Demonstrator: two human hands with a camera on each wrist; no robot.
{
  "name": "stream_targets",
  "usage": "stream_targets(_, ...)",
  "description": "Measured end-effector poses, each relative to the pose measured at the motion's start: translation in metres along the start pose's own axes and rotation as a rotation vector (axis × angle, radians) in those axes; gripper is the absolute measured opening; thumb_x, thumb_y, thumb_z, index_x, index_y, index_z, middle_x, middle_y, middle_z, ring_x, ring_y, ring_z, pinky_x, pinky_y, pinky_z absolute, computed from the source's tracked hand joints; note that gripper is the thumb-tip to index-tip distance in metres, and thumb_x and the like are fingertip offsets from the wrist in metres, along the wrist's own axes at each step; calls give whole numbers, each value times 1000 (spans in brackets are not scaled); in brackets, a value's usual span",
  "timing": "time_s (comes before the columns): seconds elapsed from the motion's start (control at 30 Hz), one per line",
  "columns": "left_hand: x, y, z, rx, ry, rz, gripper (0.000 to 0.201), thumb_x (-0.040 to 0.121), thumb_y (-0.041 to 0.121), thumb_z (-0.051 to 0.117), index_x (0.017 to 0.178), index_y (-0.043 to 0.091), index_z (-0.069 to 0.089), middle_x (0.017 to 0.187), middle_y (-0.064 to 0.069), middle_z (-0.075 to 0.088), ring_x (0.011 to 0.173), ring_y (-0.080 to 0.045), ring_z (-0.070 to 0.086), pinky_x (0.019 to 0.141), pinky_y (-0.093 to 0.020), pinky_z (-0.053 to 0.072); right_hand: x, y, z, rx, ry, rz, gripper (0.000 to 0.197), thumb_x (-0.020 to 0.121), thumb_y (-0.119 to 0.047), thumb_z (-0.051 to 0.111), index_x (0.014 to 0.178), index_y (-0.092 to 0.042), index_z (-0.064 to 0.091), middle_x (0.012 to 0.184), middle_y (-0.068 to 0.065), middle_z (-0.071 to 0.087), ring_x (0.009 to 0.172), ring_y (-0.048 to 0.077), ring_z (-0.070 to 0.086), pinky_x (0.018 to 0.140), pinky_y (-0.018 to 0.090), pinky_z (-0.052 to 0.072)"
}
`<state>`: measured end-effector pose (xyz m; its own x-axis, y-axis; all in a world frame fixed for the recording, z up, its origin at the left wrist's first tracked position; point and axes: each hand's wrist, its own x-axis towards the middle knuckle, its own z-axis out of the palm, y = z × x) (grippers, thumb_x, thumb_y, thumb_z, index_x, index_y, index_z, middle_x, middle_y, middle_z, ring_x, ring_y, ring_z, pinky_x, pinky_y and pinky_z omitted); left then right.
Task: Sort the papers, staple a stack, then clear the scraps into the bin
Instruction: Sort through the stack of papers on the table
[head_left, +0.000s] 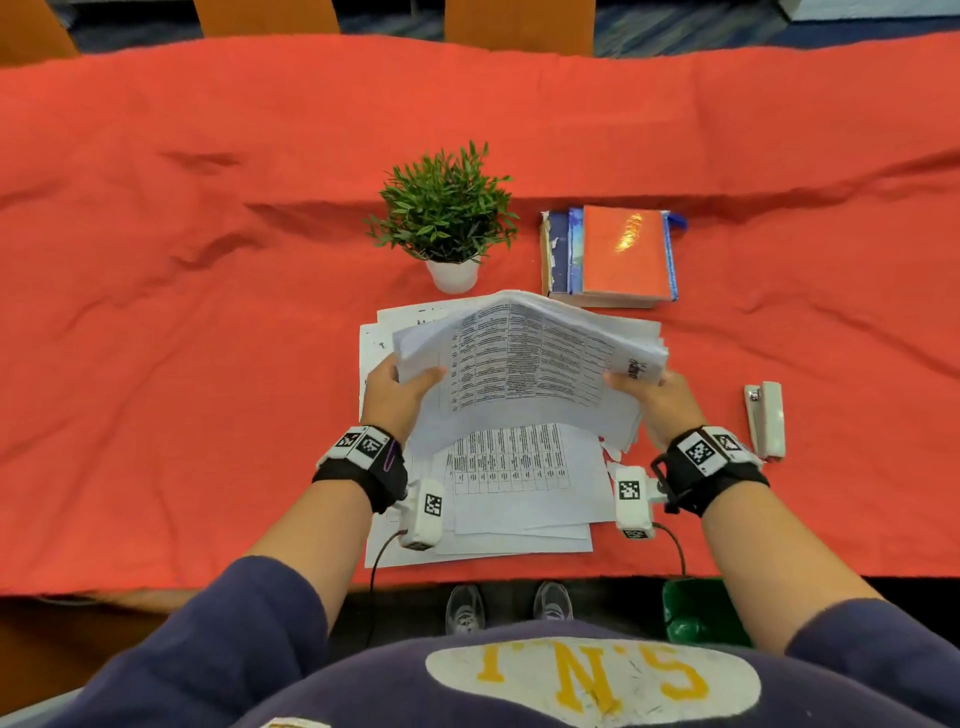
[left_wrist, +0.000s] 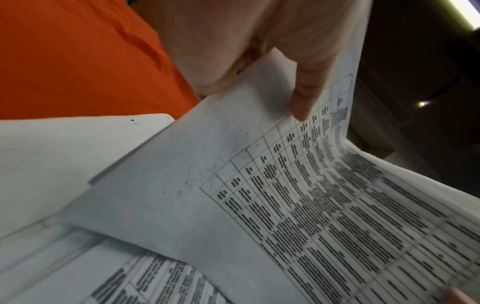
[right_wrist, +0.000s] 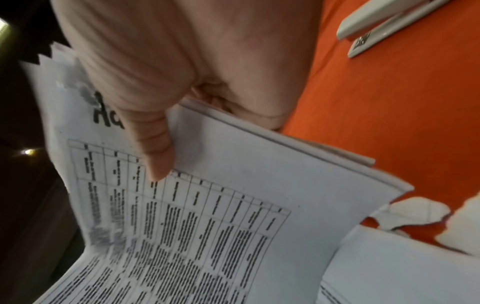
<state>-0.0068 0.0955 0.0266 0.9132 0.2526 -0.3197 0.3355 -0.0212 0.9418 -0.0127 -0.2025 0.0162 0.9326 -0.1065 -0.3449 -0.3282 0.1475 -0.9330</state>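
As thumbs pinch: hands (head_left: 524, 400) apparently raised.

Navy sweatshirt (head_left: 519, 691), black wristbands (head_left: 363, 475) bearing tagged cameras.

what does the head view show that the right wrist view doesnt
Only the head view shows the potted plant, the pile of books, the green bin under the table edge, the left hand and the loose sheets lying on the red cloth.

Only the right wrist view shows the torn scraps plainly, and the thumb pressed on the top sheet.

Both show the right hand gripping the lifted stack of papers, and the stapler lying apart on the cloth.
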Motion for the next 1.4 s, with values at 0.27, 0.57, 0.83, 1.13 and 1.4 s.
stream_targets(0.27, -1, 13, -11, -85, 29, 131, 28, 79, 0, 71, 93, 21, 61, 90, 1, 66, 78, -11, 62, 69, -26, 51, 2, -12, -12, -73, 35, -70, 33, 72, 3, 74, 103, -9, 70, 104, 8, 73, 97, 23, 69, 92, 41, 52)
stream_targets(0.57, 0, 20, 2, -35, 96, 185, 34, 89, 43, 61, 74, 12, 59, 71, 2, 58, 67, -14, 52, 67, -27, 41, -1, -25, 0, -54, 41, -112, 54, 61, -45, 84, 100, -10, 70, 102, 10, 72, 91, 21, 67, 86, 42, 50)
stream_targets(0.83, 2, 17, -1, -56, 93, 197, 36, 91, 37, 58, 71, 7, 56, 65, -2, 46, 63, -15, 41, 60, -28, 29, 4, -25, 3, 16, 195, -104, 25, 85, -43, 61, 71, -23, 54, 63, -4, 58, 59, 14, 53, 64, 30, 41)
stream_targets(1.13, 8, 12, -4, -62, 99, 141, 33, 84, 48, 57, 65, 22, 61, 68, 4, 55, 68, -16, 47, 68, -32, 33, 1, -26, 3, 17, 205, -109, 19, 87, -35, 58, 75, -21, 60, 63, -5, 58, 54, 11, 52, 57, 27, 39)
stream_targets(1.4, 6, 10, -7, -113, -52, 177, 40, 62, 47, 78, 90, 23, 62, 88, 5, 68, 71, 0, 65, 62, -17, 51, -9, -7, -13, -94, 49, -181, 73, 56, -73, 71, 109, -25, 58, 104, -2, 68, 94, 10, 65, 79, 30, 52)
